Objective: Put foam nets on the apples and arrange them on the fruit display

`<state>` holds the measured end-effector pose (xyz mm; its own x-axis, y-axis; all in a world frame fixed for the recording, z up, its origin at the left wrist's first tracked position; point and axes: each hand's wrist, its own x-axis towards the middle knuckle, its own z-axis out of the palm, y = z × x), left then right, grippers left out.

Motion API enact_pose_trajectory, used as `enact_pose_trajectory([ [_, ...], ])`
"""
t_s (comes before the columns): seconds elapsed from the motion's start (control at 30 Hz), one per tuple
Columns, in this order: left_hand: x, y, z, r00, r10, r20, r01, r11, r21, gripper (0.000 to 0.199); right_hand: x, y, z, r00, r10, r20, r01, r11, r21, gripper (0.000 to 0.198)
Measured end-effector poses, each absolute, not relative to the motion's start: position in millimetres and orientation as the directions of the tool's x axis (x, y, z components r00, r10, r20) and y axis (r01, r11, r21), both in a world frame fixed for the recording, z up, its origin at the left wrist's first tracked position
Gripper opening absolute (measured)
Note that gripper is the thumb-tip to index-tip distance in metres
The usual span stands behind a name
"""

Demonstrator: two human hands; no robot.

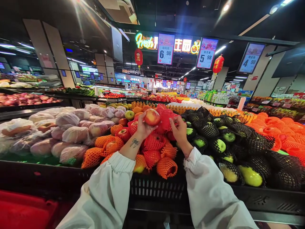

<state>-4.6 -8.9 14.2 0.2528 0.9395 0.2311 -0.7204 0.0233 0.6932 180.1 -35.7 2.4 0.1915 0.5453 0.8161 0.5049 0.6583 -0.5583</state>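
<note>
holding round, red-yellow apple (pixel 152 117) in curled left hand (pixel 143 128); direction, long axis unclear; right hand (pixel 179 129) pinches red net (pixel 166 119).

Black display bin (pixel 157 188): bagged fruit (pixel 75 134), netted red apples (pixel 154 142), black-netted green apples (pixel 229 137).

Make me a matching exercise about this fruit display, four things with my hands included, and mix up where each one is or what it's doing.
Column one
1. Left hand
2. Right hand
3. Green apples
4. Plastic-wrapped fruit

Column two
A. Nestled in black foam nets
B. Pinching a red foam net
C. Left of the orange-netted fruit
D. Holding a bare red-and-yellow apple

Pairs: 1-D, 2-B, 3-A, 4-C.
</note>
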Motion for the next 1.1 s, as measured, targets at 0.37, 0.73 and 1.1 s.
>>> enact_pose_trajectory([
  [0.37,-4.5,-2.9,10.4,0.222,0.941,0.255,-0.746,-0.004,0.666,0.057,179.3,-34.8,0.4,0.149,0.520,0.841,0.477,0.707,-0.522,0.034],
  [0.73,-9.4,-3.1,14.1,0.204,0.936,0.287,-0.784,-0.020,0.620,0.070,186.1,-25.6,-1.7,0.344,0.488,0.802,0.484,0.640,-0.597,0.024],
  [1.1,-7.2,-2.0,3.2,0.328,0.877,0.351,-0.680,-0.039,0.732,0.063,185.3,-28.1,-1.2,0.129,0.543,0.830,0.536,0.666,-0.519,0.009],
])
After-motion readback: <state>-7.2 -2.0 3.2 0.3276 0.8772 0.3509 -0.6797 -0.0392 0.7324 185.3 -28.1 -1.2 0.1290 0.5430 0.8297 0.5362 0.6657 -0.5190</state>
